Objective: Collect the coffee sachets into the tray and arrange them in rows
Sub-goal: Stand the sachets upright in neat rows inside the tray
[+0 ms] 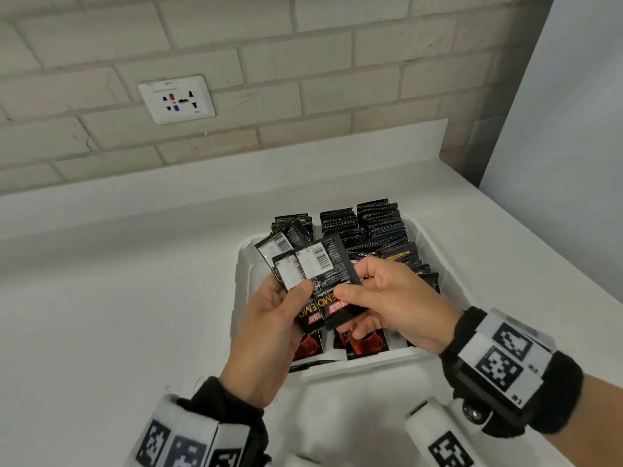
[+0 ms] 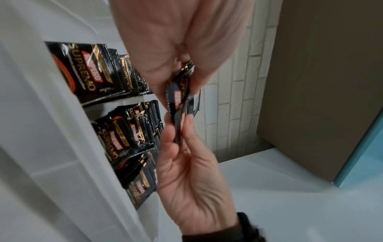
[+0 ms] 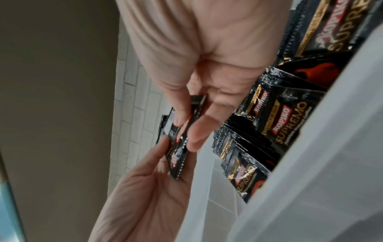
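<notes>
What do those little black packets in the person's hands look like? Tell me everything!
The small fan of black foil coffee sachets shows white label patches and barcodes on its backs, plus red and gold lettering and zigzag edges. They overlap, held up above the white plastic tray. The left hand grips them from below; the right hand pinches the front one.

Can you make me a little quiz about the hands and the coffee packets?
1. True or false: the left hand holds a fan of sachets above the tray.
2. The right hand pinches: A) the front sachet B) the wall socket C) nothing.
3. Fill in: the sachets in the tray stand in ____.

Key: 1 true; 2 A; 3 rows.
</notes>
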